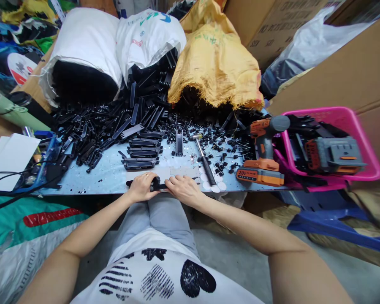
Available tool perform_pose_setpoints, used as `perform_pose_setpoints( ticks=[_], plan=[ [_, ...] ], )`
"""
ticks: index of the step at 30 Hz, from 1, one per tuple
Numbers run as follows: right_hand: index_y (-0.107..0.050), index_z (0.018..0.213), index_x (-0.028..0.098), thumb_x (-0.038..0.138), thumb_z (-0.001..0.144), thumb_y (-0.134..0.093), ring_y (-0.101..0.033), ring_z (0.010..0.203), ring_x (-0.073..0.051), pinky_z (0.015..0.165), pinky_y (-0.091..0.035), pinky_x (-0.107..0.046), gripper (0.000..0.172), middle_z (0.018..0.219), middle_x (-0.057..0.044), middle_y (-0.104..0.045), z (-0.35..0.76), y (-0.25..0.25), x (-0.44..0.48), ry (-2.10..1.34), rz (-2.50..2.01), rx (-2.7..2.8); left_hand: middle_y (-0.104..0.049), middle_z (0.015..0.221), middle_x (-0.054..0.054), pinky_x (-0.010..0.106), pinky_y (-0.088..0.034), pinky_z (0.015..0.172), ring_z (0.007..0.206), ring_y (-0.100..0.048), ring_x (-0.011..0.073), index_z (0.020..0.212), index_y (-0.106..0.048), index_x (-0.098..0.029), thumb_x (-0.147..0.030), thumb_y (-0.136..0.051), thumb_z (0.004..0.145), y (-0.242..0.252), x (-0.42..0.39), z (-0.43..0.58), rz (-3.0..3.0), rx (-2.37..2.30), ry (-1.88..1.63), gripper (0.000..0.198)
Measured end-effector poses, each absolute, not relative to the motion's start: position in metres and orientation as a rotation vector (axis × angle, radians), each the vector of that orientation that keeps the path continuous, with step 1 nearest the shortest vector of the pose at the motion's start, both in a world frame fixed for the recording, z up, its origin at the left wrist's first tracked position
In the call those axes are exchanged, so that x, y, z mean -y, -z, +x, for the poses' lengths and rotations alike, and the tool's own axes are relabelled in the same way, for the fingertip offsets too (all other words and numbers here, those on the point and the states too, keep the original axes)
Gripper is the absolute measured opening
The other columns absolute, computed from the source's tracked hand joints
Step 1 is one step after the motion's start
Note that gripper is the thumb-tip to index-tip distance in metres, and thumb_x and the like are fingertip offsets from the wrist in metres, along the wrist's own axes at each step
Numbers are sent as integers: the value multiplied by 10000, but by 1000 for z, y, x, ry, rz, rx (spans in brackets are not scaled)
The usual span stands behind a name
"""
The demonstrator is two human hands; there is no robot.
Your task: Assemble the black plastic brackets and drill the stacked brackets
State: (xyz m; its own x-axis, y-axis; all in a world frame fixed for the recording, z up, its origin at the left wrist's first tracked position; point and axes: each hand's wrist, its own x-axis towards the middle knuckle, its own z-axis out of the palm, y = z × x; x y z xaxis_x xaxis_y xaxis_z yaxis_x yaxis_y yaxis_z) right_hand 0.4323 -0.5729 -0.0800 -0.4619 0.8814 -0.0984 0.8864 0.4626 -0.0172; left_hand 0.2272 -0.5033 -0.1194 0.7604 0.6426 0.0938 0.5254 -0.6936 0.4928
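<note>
Lying on the pale blue tabletop (pixel 95 178): many black pieces (pixel 91 122) in heaps, one hammer (pixel 205 164), white discs (pixel 221 185) near its handle; standing, a cordless drill (pixel 261 158).

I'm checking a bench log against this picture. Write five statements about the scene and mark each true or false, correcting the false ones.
1. The left hand holds a black piece at the near edge of the table, with the right hand beside it. True.
2. The hammer lies inside the pink basket. False: the hammer lies on the table, left of the pink basket.
3. The drill stands between the hammer and the pink basket. True.
4. The yellow sack is left of both white sacks. False: the yellow sack is right of the white sacks.
5. White discs lie beside the hammer. True.
</note>
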Motion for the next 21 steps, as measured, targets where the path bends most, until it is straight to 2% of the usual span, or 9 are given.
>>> perform_pose_setpoints(
  ticks=[8,12,14,16,18,21],
  plan=[
    [-536,1039,165,364,995,-271,-508,824,-206,639,-272,-305,334,920,-96,-587,432,79,560,5,1578,-2664,-632,1068,105,366,-468,866,1023,-595,261,1116,-528,-185,-358,-619,778,127,503,228,2461,-986,-502,390],
    [-555,1053,173,425,989,-266,-511,829,-198,648,-281,-297,389,901,-83,-594,444,102,562,27,1596,-2697,-630,1038,111,362,-469,828,972,-599,261,1131,-528,-173,-422,-618,790,125,504,236,2517,-932,-340,432],
    [-570,1056,169,451,981,-287,-513,829,-192,653,-288,-291,406,895,-81,-601,454,117,566,68,1659,-2678,-605,1092,130,368,-448,851,1031,-563,270,1191,-501,-156,-426,-566,835,118,498,254,2600,-876,-266,451],
    [-585,1061,160,464,974,-305,-516,832,-191,669,-302,-288,422,895,-84,-610,466,130,572,108,1732,-2653,-548,1211,150,390,-394,920,1148,-479,275,1279,-442,-148,-311,-459,905,110,479,284,2695,-855,-288,408],
    [-597,1067,162,477,966,-318,-517,862,-198,710,-325,-293,433,935,-91,-617,479,136,575,133,1762,-2659,-517,1262,160,426,-341,948,1176,-434,277,1311,-426,-148,-130,-355,908,104,448,319,2735,-929,-297,410],
    [-581,1130,160,444,971,-326,-504,962,-212,803,-356,-310,413,1075,-113,-598,505,133,564,89,1921,-2626,-581,1127,215,470,-298,940,1117,-449,301,1114,-577,-62,-36,-339,869,103,401,364,2690,-1109,-154,343]
  ],
)
